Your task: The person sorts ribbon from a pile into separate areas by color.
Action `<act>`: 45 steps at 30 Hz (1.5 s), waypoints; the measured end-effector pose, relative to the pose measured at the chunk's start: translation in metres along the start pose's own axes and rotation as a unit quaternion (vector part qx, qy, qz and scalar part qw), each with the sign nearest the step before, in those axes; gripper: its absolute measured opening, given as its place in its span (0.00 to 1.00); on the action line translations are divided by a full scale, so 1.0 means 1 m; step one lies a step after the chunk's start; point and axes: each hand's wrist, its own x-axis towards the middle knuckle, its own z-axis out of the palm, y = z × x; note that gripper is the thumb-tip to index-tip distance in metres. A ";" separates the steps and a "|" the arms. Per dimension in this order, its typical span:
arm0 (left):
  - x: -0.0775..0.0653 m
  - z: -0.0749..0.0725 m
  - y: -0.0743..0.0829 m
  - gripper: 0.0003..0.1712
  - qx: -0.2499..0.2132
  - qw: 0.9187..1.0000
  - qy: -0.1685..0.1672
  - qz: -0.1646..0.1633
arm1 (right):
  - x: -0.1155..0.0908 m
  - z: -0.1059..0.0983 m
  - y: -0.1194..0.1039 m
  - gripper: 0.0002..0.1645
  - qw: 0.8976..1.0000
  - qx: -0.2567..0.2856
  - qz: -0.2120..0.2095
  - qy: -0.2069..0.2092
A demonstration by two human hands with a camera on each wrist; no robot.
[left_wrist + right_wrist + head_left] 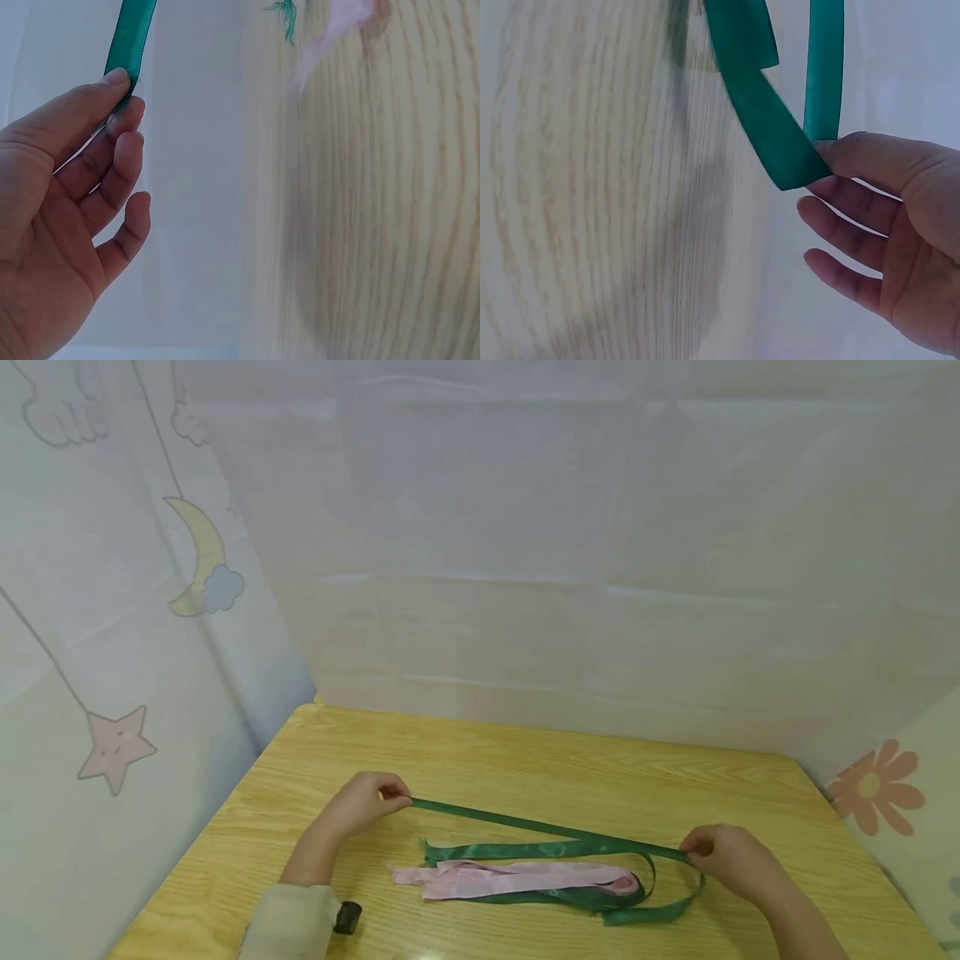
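A green ribbon [517,821] runs taut between the two hands above the table. My left hand [369,799] pinches its left end between thumb and forefinger; in the left wrist view the ribbon [131,45] rises from that pinch. On the other side my right hand [729,857] pinches the ribbon, and a loose length [769,127] hangs from the grip and loops back to the table. Below the stretched part lies a folded pink ribbon [517,879], with more green ribbon [510,851] behind it and under it.
The wooden table [420,752] has its back edge against a pale printed backdrop [480,527]. A small black object [347,917] shows beside the left sleeve [292,920]. Backdrop sheets also stand at the left and right sides.
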 end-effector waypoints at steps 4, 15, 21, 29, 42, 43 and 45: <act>0.001 -0.003 -0.003 0.03 -0.003 0.999 0.012 -0.033 | -0.001 -0.002 0.003 0.05 1.000 -0.010 0.004 0.009; -0.001 -0.011 -0.012 0.03 -0.004 0.997 0.018 -0.071 | -0.006 -0.014 0.018 0.13 1.000 -0.016 0.003 0.024; -0.002 -0.014 -0.016 0.06 -0.001 0.996 0.038 -0.086 | -0.007 -0.020 0.031 0.19 1.000 -0.015 0.009 0.025; -0.003 -0.020 -0.018 0.07 0.002 0.991 0.064 -0.115 | -0.009 -0.026 0.043 0.21 0.999 -0.021 0.017 0.036; -0.006 -0.026 -0.030 0.09 0.000 0.987 0.090 -0.132 | -0.013 -0.031 0.061 0.25 0.999 0.005 0.029 0.043; -0.007 -0.026 -0.031 0.09 0.000 0.987 0.091 -0.134 | -0.013 -0.032 0.062 0.25 0.999 0.011 0.031 0.042; -0.007 -0.026 -0.033 0.10 -0.002 0.986 0.093 -0.138 | -0.013 -0.033 0.065 0.26 0.998 0.028 0.038 0.038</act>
